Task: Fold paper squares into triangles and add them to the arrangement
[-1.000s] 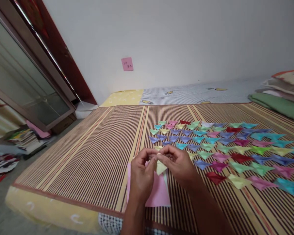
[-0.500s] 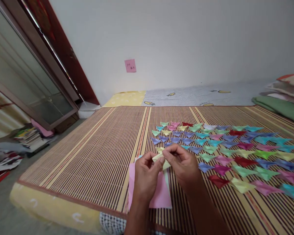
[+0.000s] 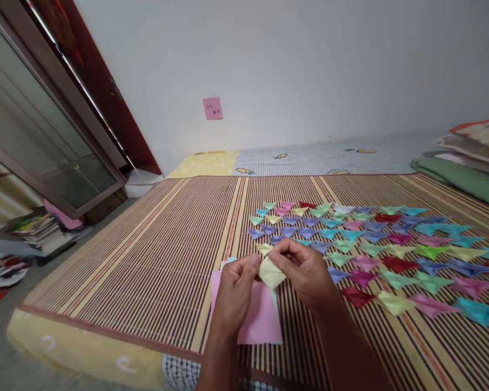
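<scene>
A pale yellow folded paper (image 3: 272, 273) is held up between my two hands. My left hand (image 3: 237, 288) pinches its left corner between thumb and fingers. At its upper right edge, my right hand (image 3: 303, 271) grips it the same way. Below them a pink paper sheet (image 3: 263, 320) lies on the striped mat (image 3: 179, 244), with the edges of other sheets showing under it. Rows of small folded paper pieces in several colours, such as a dark red one (image 3: 357, 297), spread over the mat to the right of my hands.
Folded cloths (image 3: 464, 176) are stacked at the far right. A pink note (image 3: 212, 108) is on the wall behind the bed. Books (image 3: 41, 233) stand low at the left, beside a glass-panelled door (image 3: 44, 108).
The yellow paper now shows a wider, diamond-like face. My left thumb has moved off its front to the left corner. The whole view has shifted slightly.
</scene>
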Demonstrator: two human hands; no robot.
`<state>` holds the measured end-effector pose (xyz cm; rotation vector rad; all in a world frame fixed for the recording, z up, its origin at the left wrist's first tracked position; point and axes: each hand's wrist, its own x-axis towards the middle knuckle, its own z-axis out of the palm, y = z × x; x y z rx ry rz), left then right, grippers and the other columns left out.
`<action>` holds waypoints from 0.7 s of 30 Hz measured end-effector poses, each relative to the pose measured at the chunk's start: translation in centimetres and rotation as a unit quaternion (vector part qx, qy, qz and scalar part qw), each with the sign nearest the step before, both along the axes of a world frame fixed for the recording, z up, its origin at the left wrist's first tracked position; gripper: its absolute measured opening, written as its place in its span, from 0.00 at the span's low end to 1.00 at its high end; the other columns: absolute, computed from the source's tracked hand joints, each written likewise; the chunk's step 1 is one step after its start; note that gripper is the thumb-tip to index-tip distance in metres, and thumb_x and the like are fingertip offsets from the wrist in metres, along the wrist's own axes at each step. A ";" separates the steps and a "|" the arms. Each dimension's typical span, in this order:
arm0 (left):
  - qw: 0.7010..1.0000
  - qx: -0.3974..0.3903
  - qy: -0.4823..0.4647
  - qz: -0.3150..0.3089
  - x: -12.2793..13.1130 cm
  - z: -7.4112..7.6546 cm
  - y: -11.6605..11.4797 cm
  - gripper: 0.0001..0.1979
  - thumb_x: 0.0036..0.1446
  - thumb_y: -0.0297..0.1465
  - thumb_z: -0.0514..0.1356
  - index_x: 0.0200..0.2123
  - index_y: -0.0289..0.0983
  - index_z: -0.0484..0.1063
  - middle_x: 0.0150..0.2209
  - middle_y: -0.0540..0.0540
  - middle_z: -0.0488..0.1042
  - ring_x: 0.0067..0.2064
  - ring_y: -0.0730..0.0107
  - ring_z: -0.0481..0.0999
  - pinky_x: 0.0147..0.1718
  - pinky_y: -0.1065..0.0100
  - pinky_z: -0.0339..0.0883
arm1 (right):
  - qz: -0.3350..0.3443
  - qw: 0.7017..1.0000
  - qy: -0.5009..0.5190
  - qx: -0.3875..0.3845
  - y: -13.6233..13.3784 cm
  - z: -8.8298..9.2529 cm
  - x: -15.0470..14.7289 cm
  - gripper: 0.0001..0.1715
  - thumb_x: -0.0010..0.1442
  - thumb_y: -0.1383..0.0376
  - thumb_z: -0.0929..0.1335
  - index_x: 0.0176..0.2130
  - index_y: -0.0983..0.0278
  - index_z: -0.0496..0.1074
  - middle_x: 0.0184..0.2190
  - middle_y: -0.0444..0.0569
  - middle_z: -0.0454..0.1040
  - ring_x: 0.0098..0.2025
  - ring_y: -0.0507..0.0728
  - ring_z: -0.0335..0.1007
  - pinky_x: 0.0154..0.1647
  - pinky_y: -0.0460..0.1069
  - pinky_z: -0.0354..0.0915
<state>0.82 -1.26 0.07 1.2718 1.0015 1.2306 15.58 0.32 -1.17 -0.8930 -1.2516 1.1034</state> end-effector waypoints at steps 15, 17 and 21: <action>0.997 -0.015 -0.060 0.047 -0.4 -0.2 0.4 0.12 0.53 0.37 0.71 0.29 0.35 0.76 0.26 0.52 0.71 0.29 0.73 0.67 0.30 0.72 0.61 | 0.034 0.993 -0.107 0.026 -0.2 0.8 0.5 0.14 0.63 0.59 0.70 0.29 0.63 0.74 0.25 0.43 0.70 0.29 0.54 0.64 0.32 0.49 0.60; 0.999 -0.013 -0.038 0.030 -0.8 0.0 0.2 0.11 0.54 0.37 0.71 0.29 0.35 0.76 0.25 0.52 0.69 0.27 0.74 0.65 0.28 0.72 0.59 | 0.056 0.987 -0.148 0.038 -0.4 1.2 0.7 0.14 0.63 0.60 0.70 0.28 0.63 0.74 0.25 0.43 0.71 0.30 0.54 0.64 0.32 0.49 0.59; 1.000 -0.001 0.016 -0.010 -1.4 0.4 -0.2 0.13 0.57 0.37 0.69 0.25 0.35 0.75 0.24 0.50 0.70 0.29 0.71 0.67 0.31 0.70 0.61 | 0.060 0.988 -0.143 0.026 -0.5 1.3 1.3 0.15 0.64 0.59 0.69 0.28 0.63 0.73 0.24 0.43 0.70 0.28 0.53 0.64 0.30 0.48 0.59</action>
